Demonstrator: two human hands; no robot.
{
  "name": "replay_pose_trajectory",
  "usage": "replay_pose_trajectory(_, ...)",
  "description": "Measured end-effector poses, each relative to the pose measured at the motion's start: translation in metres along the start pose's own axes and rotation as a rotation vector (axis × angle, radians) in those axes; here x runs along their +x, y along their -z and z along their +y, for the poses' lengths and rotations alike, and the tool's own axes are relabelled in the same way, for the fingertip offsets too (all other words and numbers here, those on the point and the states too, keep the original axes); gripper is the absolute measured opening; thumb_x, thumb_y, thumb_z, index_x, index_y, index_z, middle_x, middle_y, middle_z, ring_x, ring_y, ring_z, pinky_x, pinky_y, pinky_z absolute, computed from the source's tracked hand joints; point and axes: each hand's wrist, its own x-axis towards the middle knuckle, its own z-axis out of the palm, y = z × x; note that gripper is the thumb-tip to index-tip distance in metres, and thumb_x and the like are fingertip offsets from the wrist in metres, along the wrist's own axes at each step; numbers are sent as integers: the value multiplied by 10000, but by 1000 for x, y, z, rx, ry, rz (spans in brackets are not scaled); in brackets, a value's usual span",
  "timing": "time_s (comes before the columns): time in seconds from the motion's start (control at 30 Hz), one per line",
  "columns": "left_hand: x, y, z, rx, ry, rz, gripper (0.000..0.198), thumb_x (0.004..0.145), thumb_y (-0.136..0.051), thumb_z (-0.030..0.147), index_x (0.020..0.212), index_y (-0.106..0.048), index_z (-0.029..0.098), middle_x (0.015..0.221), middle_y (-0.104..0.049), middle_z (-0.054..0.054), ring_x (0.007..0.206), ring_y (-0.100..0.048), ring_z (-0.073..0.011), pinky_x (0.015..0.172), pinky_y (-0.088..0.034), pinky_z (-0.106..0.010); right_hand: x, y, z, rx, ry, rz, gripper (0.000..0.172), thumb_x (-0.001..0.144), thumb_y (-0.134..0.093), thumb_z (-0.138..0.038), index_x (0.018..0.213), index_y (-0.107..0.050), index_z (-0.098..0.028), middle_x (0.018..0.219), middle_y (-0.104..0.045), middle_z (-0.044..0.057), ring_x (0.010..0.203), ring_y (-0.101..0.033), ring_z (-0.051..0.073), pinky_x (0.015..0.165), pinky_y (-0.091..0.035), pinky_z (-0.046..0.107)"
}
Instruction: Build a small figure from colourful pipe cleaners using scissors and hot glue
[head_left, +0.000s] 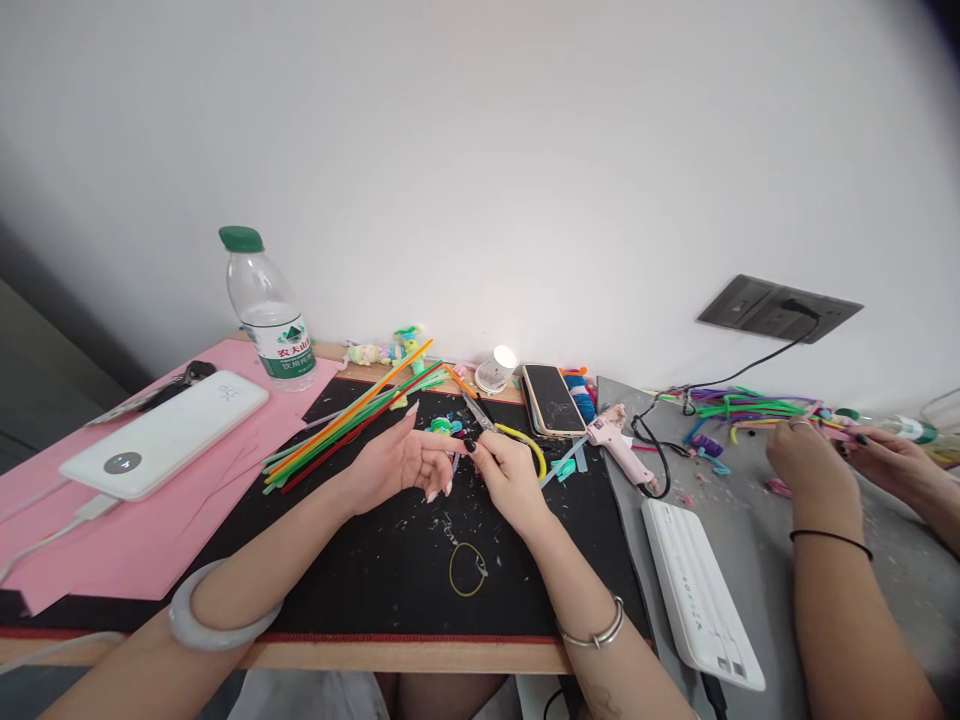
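Note:
My left hand (401,462) is turned palm up over the black mat, fingers loosely stretched and apart. Its fingertips meet my right hand (510,478), whose thumb and finger are pinched together at the left index finger; anything between them is too small to make out. Scissors (519,435) with yellow handles show just beyond my right hand; whether it touches them is unclear. A small green and blue piece (444,426) lies behind the fingers. Left of them rests a bundle of coloured pipe cleaners (337,432). A yellow rubber band (467,570) lies nearer me.
Pink paper (247,520) bears a white power bank (165,435) and a water bottle (270,320). A paper cup (496,370), phone (556,400) and pink glue gun (621,450) stand beyond. Another power bank (701,590) and a co-worker's hands (817,470) are at right.

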Motion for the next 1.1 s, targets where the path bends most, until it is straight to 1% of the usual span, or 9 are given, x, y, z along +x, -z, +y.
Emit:
replay_pose_trajectory(0.13,0,0,1,-75,36,-46,893,867,-174,697,1245,-514,-38,741,-663,-155,601,-560,-195,583,-349,-310,-1,-3,3,146,-106,14,422,907,-456,-351,534,-325,-203,499,-322,-51,493,-311,103,503,-230,256)
replay_pose_trajectory(0.3,0,-4,3,-218,107,-241,934,854,-154,715,1427,-282,-12,807,-674,-142,618,-580,-198,581,-355,-303,-1,-12,9,599,-293,136,457,872,-510,-450,529,-334,-205,467,-275,-79,430,-219,75,443,-174,242)
replay_pose_trajectory(0.37,0,-5,3,-225,127,-284,935,849,-155,721,1464,-204,18,843,-684,-146,639,-595,-203,597,-367,-306,-1,-15,10,690,-325,188,450,855,-540,-445,529,-348,-202,466,-282,-84,424,-211,69,434,-165,238)
replay_pose_trajectory(0.5,1,-8,2,-206,145,-316,908,854,-167,711,1492,-120,67,892,-691,-148,665,-608,-205,623,-371,-312,0,-17,7,712,-325,281,425,853,-552,-418,537,-377,-194,471,-312,-80,428,-232,66,435,-169,236)
replay_pose_trajectory(0.7,1,-11,0,-166,160,-354,890,849,-180,717,1506,-46,132,943,-694,-148,692,-625,-215,637,-375,-316,0,-22,0,709,-354,389,397,851,-528,-356,537,-338,-206,485,-272,-81,438,-228,74,427,-190,234)
replay_pose_trajectory(0.9,-6,-12,6,-151,172,-337,919,836,-180,738,1502,-97,110,932,-690,-135,681,-597,-212,649,-381,-326,3,-5,14,647,-323,555,360,865,-491,-338,578,-315,-213,522,-291,-77,445,-227,76,432,-204,228)
replay_pose_trajectory(0.97,-7,-11,8,-142,166,-255,843,881,-124,678,1495,-151,101,916,-685,-124,698,-579,-205,667,-372,-327,4,3,19,621,-329,550,351,883,-486,-382,603,-362,-209,533,-317,-72,449,-244,79,431,-195,228)
replay_pose_trajectory(1.0,-7,-11,8,-135,162,-244,844,881,-129,675,1488,-181,92,910,-684,-125,698,-577,-203,673,-368,-326,4,5,20,598,-321,520,329,888,-484,-397,632,-405,-206,550,-339,-67,457,-263,82,434,-209,227)
replay_pose_trajectory(1.1,-6,-9,8,-133,159,-232,864,863,-191,687,1461,-257,67,908,-681,-138,680,-571,-198,680,-367,-327,4,7,17,501,-281,359,246,897,-473,-417,779,-507,-203,619,-415,-47,497,-339,96,456,-271,226)
